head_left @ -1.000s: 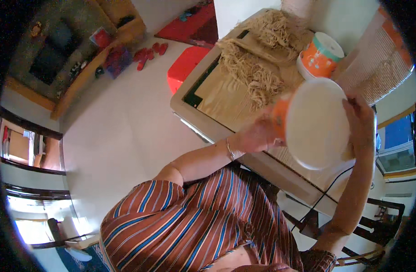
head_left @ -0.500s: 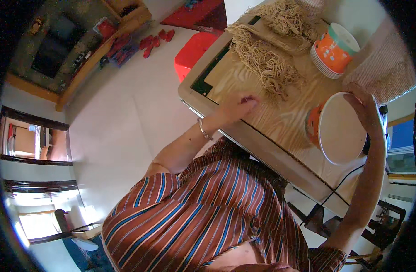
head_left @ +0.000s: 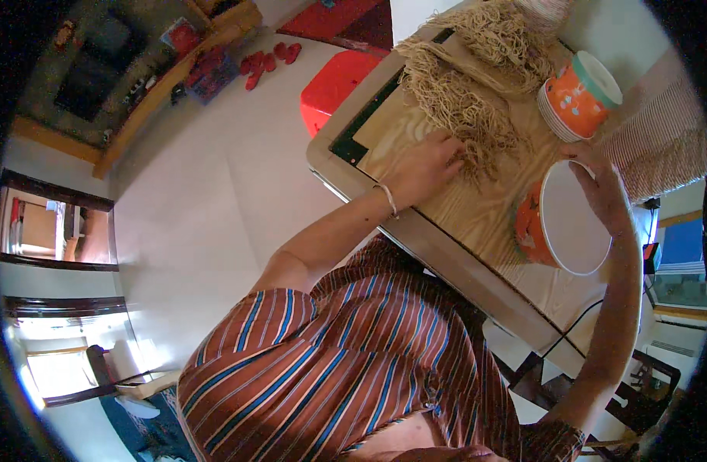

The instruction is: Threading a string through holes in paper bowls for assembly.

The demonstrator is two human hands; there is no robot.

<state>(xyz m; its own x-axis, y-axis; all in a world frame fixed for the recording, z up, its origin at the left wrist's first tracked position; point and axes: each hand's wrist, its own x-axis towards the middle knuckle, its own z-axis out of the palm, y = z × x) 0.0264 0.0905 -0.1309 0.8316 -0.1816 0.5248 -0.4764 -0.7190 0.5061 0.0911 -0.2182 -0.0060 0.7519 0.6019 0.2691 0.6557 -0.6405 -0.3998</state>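
Note:
A heap of tan, stringy noodles (head_left: 461, 100) lies on the wood-grain tabletop. My left hand (head_left: 427, 171) has its slightly bent fingers apart at the near ends of the strands; its fingertips touch the table and the loose ends there. On the right, my right hand (head_left: 600, 185) grips the rim of a large orange paper bowl (head_left: 532, 231), with fingers reaching over the edge into its white inside. The bowl is tilted, its mouth turned toward me and to the right. No contents show in it.
Behind the bowl stands a stack of orange-and-green paper bowls (head_left: 581, 96). Striped cloth (head_left: 661, 123) covers something at the right. A red stool (head_left: 334, 88) is beyond the table's left edge. A black cable (head_left: 581, 316) crosses the table's near right part.
My left hand has moved forward and to the right, from the table's edge to the noodle ends. My right hand still holds the bowl, which has shifted slightly left in view.

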